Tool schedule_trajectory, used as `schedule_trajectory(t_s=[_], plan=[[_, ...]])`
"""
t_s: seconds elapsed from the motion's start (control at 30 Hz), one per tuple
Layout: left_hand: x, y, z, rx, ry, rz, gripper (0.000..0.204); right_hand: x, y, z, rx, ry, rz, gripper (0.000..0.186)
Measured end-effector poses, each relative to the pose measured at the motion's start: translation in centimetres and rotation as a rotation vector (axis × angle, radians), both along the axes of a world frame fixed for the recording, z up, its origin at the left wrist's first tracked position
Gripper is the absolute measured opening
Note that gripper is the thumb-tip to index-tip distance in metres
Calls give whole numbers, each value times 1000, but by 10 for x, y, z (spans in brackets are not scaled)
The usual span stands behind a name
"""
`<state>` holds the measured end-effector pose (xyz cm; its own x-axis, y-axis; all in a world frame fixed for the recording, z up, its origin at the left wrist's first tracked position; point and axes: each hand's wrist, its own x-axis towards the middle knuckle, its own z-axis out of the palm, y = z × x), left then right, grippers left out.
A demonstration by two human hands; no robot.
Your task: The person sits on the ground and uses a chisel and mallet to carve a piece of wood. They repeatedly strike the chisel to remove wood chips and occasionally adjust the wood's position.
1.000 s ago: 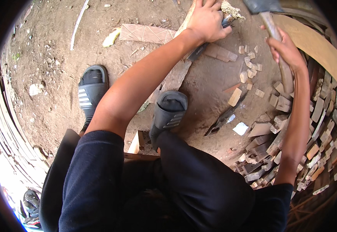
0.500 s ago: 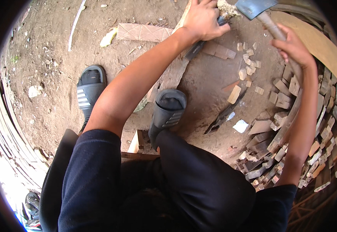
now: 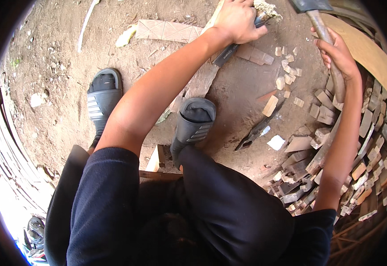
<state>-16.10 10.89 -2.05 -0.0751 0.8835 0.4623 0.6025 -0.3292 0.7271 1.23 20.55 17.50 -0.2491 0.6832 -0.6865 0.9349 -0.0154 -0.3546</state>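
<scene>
My left hand (image 3: 237,21) is closed round a chisel-like tool, its dark flat blade (image 3: 225,55) showing below the palm. A pale, frayed end (image 3: 268,10) sticks out past my thumb. Under this hand lies a long wooden board (image 3: 200,85), partly hidden by my forearm. My right hand (image 3: 339,54) grips the wooden handle of a hatchet (image 3: 321,26). The hatchet's broad dark metal head is raised at the upper right, apart from the left hand and cut off by the picture's edge.
Small wood blocks (image 3: 286,73) are scattered on the dirt floor, with a large pile of offcuts (image 3: 322,146) at the right. A patterned strip (image 3: 166,31) lies behind my left forearm. A dark pointed tool (image 3: 249,139) rests near my sandalled right foot (image 3: 197,116).
The hatchet head has moved right and slightly up, away from my left hand. My left hand keeps its grip on the chisel-like tool, and the view has shifted slightly.
</scene>
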Motion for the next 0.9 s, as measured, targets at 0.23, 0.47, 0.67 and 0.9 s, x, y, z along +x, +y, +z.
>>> schedule_trajectory(t_s=[0.23,0.47,0.67,0.9], plan=[[-2,-6,-2,-83,-28,-35,52,-10,-15,0,76,-2,22,42],[1,-8,2,-193,222,-25,58,-16,-22,8,-46,-66,91,40],[-4,-11,3,68,-64,58,44,-7,-33,5,57,21,-7,43],[-15,-9,34,41,-263,195,36,-2,-46,29,107,-89,34,47]])
